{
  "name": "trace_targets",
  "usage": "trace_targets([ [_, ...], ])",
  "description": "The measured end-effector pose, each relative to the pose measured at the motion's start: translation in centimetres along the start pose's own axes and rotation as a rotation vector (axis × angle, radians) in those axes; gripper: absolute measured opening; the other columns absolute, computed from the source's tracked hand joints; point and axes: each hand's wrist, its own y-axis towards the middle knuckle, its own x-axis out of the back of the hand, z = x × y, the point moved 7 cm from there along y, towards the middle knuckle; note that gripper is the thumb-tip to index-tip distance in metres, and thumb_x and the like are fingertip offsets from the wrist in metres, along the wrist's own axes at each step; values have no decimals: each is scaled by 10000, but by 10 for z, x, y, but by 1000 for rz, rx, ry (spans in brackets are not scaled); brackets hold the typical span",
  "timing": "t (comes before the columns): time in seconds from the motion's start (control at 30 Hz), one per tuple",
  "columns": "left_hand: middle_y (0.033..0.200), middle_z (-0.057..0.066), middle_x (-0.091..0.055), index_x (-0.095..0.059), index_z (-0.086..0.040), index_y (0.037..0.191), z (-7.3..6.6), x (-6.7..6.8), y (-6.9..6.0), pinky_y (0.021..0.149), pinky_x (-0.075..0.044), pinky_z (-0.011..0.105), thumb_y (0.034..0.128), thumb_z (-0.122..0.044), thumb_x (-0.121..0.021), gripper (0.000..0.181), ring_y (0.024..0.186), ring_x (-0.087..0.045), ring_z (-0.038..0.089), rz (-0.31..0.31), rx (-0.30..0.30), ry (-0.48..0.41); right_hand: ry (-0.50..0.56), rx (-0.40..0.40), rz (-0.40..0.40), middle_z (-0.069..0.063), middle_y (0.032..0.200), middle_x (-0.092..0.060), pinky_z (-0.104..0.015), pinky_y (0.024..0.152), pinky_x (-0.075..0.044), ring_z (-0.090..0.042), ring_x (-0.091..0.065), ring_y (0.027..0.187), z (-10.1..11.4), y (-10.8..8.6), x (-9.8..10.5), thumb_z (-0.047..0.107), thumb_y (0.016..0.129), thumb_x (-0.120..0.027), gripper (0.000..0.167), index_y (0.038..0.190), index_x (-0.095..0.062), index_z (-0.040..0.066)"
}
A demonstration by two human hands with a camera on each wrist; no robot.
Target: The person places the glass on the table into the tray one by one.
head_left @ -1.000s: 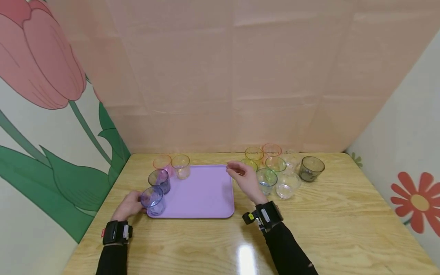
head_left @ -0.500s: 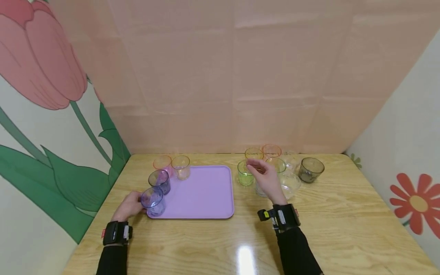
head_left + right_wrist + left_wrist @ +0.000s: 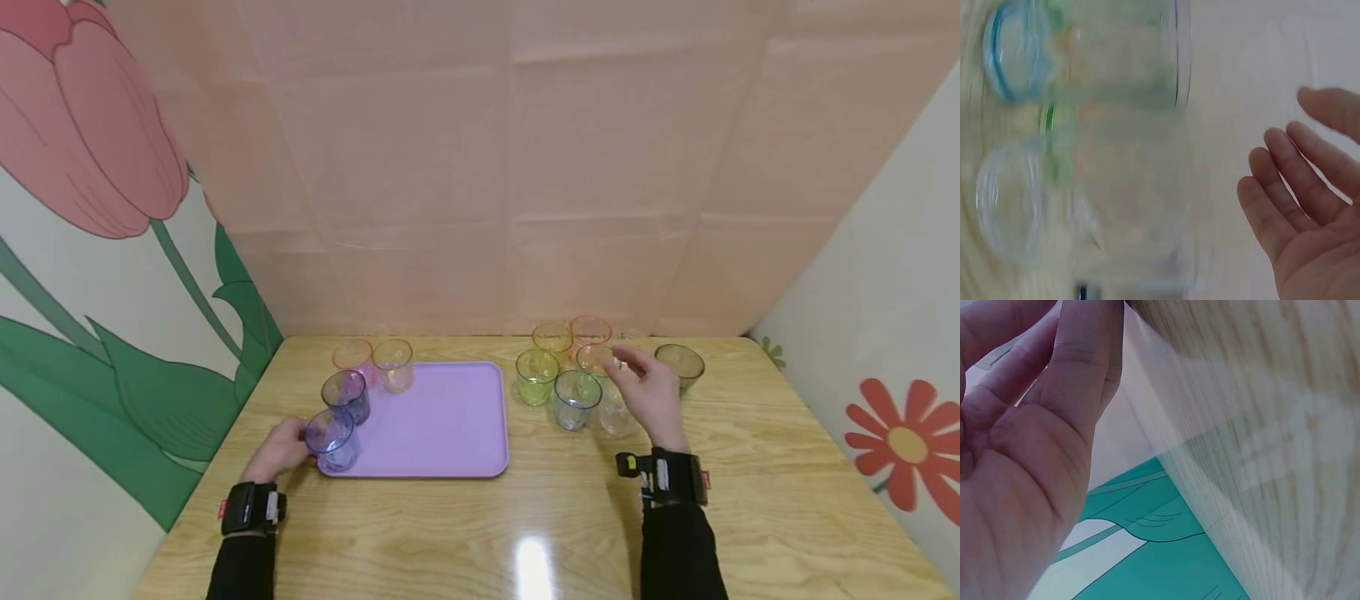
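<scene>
At the tray's lower left corner, my left hand (image 3: 279, 450) is beside a blue glass (image 3: 331, 437); its fingertips meet the glass's left side, and whether they grip it is hidden. In the left wrist view the fingertips run out of the frame at the top. My right hand (image 3: 651, 392) hovers over the right cluster, fingers loosely bent and holding nothing. A clear glass (image 3: 615, 414) stands just below and left of it. Close by are a pale blue-rimmed glass (image 3: 577, 400) and a green glass (image 3: 537, 377).
A purple tray (image 3: 450, 421) lies centre-left. Dark purple (image 3: 347, 396), pink (image 3: 352, 357) and amber-rimmed (image 3: 393, 365) glasses line its left side. Yellow (image 3: 552, 337) and orange (image 3: 591, 331) glasses stand behind the right cluster; a smoky glass (image 3: 681, 362) is partly behind my right hand.
My right hand has moved rightward from the tray's right edge, across the glasses, to above the clear ones, uncovering the green and blue-rimmed glasses. My left hand has stayed put.
</scene>
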Motion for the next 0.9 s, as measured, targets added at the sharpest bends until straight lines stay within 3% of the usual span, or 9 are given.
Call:
trace_targets([
  [0.27, 847, 123, -650, -653, 99, 960, 1, 1, 0, 625, -503, 292, 799, 115, -584, 175, 737, -576, 204, 12, 45, 2, -75, -34, 239, -266, 1445, -456, -617, 1046, -366, -492, -404, 1326, -22, -5, 10, 386, 922, -659, 673, 1442, -438, 19],
  [0.5, 856, 119, -653, -656, 94, 973, 1, 0, 0, 626, -505, 291, 807, 103, -591, 178, 746, -579, 202, 14, 44, -7, -175, -133, 491, -287, 1544, -277, -647, 1012, -378, -547, -326, 1342, -37, -15, 3, 541, 846, -688, 994, 1536, -207, 12],
  [0.7, 838, 95, -655, -664, 80, 949, 0, 0, 0, 627, -505, 294, 809, 75, -616, 149, 740, -578, 191, 8, 18, -10, -170, -151, 544, -319, 1508, -301, -628, 976, -417, -527, -344, 1329, -43, -19, 0, 456, 837, -737, 1016, 1529, -161, -16],
  [0.9, 832, 88, -652, -667, 76, 948, 0, 1, -1, 623, -498, 295, 820, 61, -621, 137, 733, -573, 189, 10, 21, -11, -142, -176, 564, -333, 1482, -320, -628, 1019, -381, -509, -346, 1334, -50, -20, -1, 506, 804, -748, 1111, 1513, -111, -66],
])
